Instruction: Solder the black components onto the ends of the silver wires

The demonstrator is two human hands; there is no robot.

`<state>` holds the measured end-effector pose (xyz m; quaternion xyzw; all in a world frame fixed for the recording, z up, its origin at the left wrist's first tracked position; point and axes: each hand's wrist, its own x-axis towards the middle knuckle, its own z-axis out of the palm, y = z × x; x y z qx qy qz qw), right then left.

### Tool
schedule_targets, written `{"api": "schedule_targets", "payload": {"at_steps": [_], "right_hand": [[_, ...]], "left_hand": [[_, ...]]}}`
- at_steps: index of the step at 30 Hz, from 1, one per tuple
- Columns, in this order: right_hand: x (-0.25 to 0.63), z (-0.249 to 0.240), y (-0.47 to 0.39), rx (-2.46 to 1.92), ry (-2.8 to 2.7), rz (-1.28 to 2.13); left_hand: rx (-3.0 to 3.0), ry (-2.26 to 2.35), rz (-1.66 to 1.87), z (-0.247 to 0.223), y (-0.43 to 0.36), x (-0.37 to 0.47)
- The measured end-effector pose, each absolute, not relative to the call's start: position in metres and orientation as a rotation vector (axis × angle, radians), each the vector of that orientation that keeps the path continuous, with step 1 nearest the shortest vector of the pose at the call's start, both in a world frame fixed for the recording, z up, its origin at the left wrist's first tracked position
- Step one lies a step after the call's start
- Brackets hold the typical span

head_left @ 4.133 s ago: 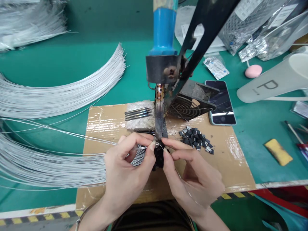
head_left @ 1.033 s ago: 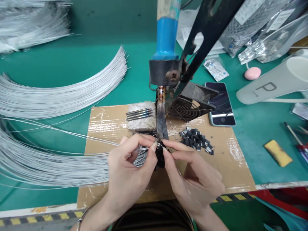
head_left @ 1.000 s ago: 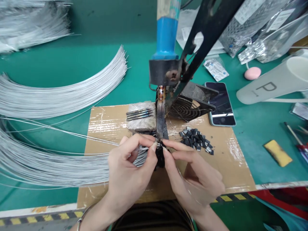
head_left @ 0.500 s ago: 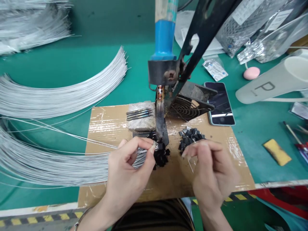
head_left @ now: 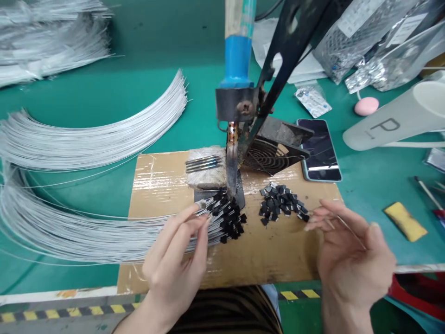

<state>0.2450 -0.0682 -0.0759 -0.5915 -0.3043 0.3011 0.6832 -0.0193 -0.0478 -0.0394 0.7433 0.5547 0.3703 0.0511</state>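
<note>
The left hand point(head_left: 175, 260) sits over the lower bundle of white wires point(head_left: 86, 239), fingers bent and fingertips close to the wire ends; whether its grip is pinching a wire cannot be told. The right hand point(head_left: 354, 260) is spread with palm partly upward, its grip loosened, and a thin silvery strand point(head_left: 349, 229) runs across it. Its fingertips are just right of a pile of loose black pieces point(head_left: 282, 202), some with shiny metal edges.

The lower bundle curves in from the left and ends in a cluster of small black end pieces point(head_left: 232, 220), between the 2 hands. Right above that cluster hangs the tip of a soldering iron point(head_left: 238, 60) with a blue handle, held by a black metal bracket point(head_left: 283, 60). Behind it on the right stands a tilted black fan point(head_left: 274, 150); to the left, several dark metal rods point(head_left: 203, 163) rest on a pale wrapped block point(head_left: 208, 180). Cardboard point(head_left: 271, 260) lies under these things on the green surface point(head_left: 205, 120).

Farther up, an upper bundle of white wires point(head_left: 97, 146) curves across the surface. A phone point(head_left: 321, 153), a cup marked "P" point(head_left: 392, 120) and a yellow sponge point(head_left: 405, 221) are on the right.
</note>
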Motion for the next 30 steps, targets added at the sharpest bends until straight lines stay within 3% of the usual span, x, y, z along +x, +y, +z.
{"api": "schedule_targets", "payload": {"at_steps": [9, 14, 20, 30], "right_hand": [[0.239, -0.083, -0.068, -1.429, -0.6, 0.58], [0.243, -0.091, -0.067, -1.418, -0.585, 0.539], [0.24, -0.09, -0.065, -1.405, -0.546, 0.536], [0.238, -0.09, -0.06, -1.426, -0.532, 0.471]], "left_hand": [[2.315, 1.764, 1.083, -0.035, -0.032, -0.047], [2.304, 2.125, 0.805, -0.028, 0.05, -0.106], [2.247, 2.1, 0.678, -0.056, 0.147, -0.144], [2.171, 2.04, 0.762, -0.057, 0.151, -0.157]]}}
